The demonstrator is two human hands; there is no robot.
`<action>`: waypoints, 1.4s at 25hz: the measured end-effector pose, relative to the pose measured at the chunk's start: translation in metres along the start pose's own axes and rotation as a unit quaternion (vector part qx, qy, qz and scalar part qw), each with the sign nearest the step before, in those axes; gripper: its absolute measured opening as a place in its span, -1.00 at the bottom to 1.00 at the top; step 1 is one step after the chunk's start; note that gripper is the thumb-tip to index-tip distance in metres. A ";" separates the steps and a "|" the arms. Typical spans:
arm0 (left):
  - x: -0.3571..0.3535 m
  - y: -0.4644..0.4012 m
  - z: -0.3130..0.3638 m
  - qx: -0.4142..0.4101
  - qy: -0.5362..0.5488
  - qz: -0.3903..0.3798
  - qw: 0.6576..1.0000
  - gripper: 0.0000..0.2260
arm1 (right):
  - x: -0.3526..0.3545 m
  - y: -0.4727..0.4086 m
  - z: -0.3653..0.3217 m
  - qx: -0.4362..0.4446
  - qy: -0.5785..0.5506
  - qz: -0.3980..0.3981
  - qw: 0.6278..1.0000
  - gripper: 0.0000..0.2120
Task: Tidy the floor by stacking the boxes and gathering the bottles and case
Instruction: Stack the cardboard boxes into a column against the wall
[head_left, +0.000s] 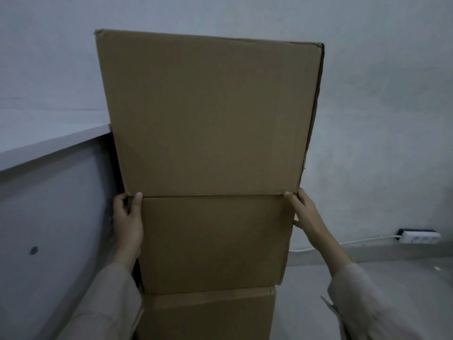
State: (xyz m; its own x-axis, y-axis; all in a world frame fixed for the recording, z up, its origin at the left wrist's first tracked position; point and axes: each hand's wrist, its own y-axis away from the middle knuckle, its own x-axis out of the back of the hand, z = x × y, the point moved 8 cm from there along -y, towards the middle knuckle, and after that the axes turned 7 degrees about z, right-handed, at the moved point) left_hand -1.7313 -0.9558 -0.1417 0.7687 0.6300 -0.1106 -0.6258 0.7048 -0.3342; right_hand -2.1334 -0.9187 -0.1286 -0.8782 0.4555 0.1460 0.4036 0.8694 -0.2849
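Three brown cardboard boxes stand stacked against the wall. The large top box [208,114] sits on the middle box [213,241], which rests on the bottom box [208,317]. My left hand [128,222] grips the left lower corner of the top box, thumb on the front seam and fingers curled round the side. My right hand [306,217] holds the right lower corner, fingers against the side and thumb tip at the seam. No bottles or case are in view.
A white tabletop [49,143] and its side panel [49,229] stand directly left of the stack. A white power strip [420,237] with a cable lies on the floor by the wall at right. Grey floor [367,271] shows to the right.
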 end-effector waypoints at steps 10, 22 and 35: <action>0.009 0.045 -0.095 0.060 -0.107 -0.087 0.989 -0.48 | -0.022 0.031 0.072 -0.004 0.000 0.030 1.000 -0.43; 0.040 0.113 -0.215 0.114 -0.186 -0.146 0.965 -0.30 | -0.035 0.096 0.248 -0.091 0.010 -0.053 0.994 -0.37; 0.016 0.114 -0.234 0.122 -0.119 -0.177 0.969 -0.39 | -0.023 0.095 0.243 -0.017 0.059 0.052 0.997 -0.82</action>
State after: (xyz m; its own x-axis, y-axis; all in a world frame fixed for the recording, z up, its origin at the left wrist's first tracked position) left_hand -1.7594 -0.9422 -0.4001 0.9068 0.3719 0.1986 -0.3636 0.9283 -0.0779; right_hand -2.1375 -0.8924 -0.3893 -0.7960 0.5604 0.2289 0.5007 0.8220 -0.2713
